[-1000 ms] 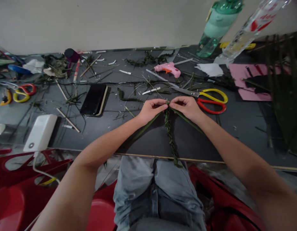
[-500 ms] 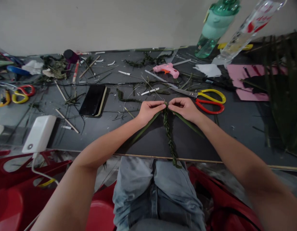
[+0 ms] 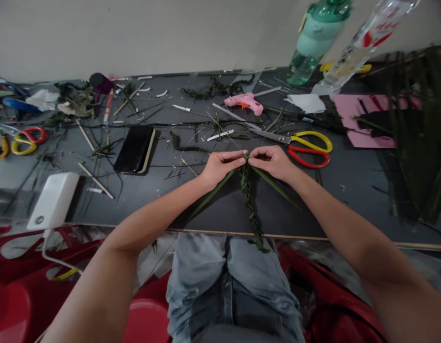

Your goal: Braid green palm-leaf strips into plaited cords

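A dark green braid of leaf strips (image 3: 247, 190) hangs from between my hands, its lower tip reaching over the table's front edge. My left hand (image 3: 220, 166) pinches the left side of its top end. My right hand (image 3: 272, 161) pinches the right side, fingertips almost meeting the left ones. One loose leaf strip (image 3: 211, 196) slants down to the left under my left hand, and another strip (image 3: 275, 185) slants down to the right below my right hand. Just beyond my right hand lie scissors (image 3: 309, 150) with red and yellow handles.
On the dark table (image 3: 152, 205) lie a phone (image 3: 134, 150), a white power bank (image 3: 54, 200) with a cable, a pink glue gun (image 3: 245, 101) and leaf scraps. A green bottle (image 3: 316, 43) and a clear bottle (image 3: 366, 43) stand at the back right. Large leaves (image 3: 420, 143) lie at right.
Both hands keep pinching the braid's top, with only small finger shifts. The loose right strip shows more fully below my right hand. The whole view has shifted slightly.
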The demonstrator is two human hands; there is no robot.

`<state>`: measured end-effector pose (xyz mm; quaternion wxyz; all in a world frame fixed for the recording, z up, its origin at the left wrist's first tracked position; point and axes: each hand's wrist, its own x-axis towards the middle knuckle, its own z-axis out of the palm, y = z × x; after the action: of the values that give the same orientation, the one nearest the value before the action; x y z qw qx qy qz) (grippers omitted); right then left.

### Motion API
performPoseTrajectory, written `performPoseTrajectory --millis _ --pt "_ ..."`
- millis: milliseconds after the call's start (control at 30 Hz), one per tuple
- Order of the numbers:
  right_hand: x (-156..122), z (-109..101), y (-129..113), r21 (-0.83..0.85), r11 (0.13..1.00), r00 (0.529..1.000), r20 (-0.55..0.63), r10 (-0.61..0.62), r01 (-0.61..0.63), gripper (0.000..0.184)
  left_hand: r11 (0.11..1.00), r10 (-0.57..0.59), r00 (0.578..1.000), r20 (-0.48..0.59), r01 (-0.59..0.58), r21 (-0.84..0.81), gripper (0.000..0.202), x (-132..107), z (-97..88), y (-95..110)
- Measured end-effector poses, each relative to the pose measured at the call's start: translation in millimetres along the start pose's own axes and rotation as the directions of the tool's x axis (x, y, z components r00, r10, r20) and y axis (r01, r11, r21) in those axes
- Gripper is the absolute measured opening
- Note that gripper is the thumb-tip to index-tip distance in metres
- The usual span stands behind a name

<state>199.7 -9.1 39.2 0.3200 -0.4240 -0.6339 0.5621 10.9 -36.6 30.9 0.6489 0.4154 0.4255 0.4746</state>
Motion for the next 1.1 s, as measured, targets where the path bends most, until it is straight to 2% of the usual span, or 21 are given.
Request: performPoseTrajectory --millis 200,467,633,733,800,867,933,1100 --pt "-2.3 0.4 -4.0 0.008 1.0 1.0 0.002 -0.02 0.02 0.033 0.999 -0.003 1.0 0.026 0.004 -0.041 0.033 0.0 -0.5 -0.6" --pt "-5.5 -2.3 -8.3 -0.021 1.0 1.0 -0.01 -0.011 0.011 0.035 0.998 -0.045 0.999 -0.021 0.044 -0.051 0.035 -0.3 -0.3 -0.8" --pt "-3.3 -2.4 -2.2 0.045 0.999 0.994 -0.113 0.006 -0.001 0.048 0.999 0.025 1.0 0.011 -0.025 0.023 0.037 6.7 -7.1 3.5" --pt "-1.0 -4.0 1.7 0.046 0.999 0.981 -0.195 -0.01 0.02 0.046 0.999 0.032 0.999 0.033 -0.033 0.041 0.035 10.4 -11.0 3.9" --pt "0.3 -7.2 4.4 -0.05 0.995 0.959 -0.27 -0.092 0.081 0.039 0.998 0.028 0.999 0.033 -0.03 0.062 0.031 11.5 -12.7 3.2" --pt "1.0 -11.8 6.5 -0.206 0.969 0.918 -0.342 -0.203 0.137 0.029 0.989 0.04 0.999 0.016 -0.042 0.141 0.029 11.4 -13.8 2.6" --pt "1.4 -15.9 6.9 -0.353 0.925 0.901 -0.343 -0.266 0.138 0.022 0.96 0.058 0.998 0.012 -0.059 0.274 0.026 10.5 -14.2 2.6" --pt "10.9 -11.5 -3.1 -0.597 0.8 0.968 -0.163 -0.189 0.055 0.02 0.817 0.079 0.994 0.081 -0.111 0.566 0.019 6.7 -12.4 2.5"
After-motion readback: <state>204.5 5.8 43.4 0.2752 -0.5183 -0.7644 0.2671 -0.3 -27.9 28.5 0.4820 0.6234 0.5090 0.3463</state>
